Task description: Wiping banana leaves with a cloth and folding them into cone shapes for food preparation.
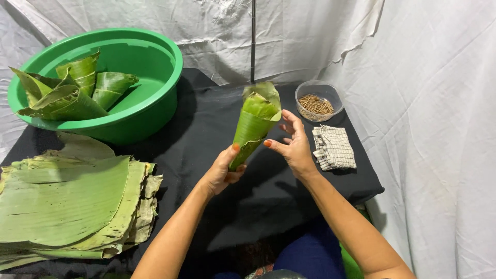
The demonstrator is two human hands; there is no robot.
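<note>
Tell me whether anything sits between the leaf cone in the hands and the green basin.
Nothing visible does. The left hand grips the leaf cone by its tip, above bare black cloth, which runs unbroken to the green basin. The flat leaf stack lies nearer, off that line.

Bare forearms, no sleeves; orange-painted nails; dark blue garment over lap.

Premises: an improvised food-wrapping station, not a fitted kitchen. White cloth sheets point(429, 103) hang as walls on all visible sides, creased and loosely draped, with a dark pole point(253, 41) standing at the back. A low table covered by a black cloth point(206, 134) serves as the work surface. On it: a stack of banana leaves point(67, 201), a green plastic basin point(150, 103) holding leaf cones point(77, 88), a clear tub of small sticks point(316, 105), and a checked cloth point(334, 148).
</note>
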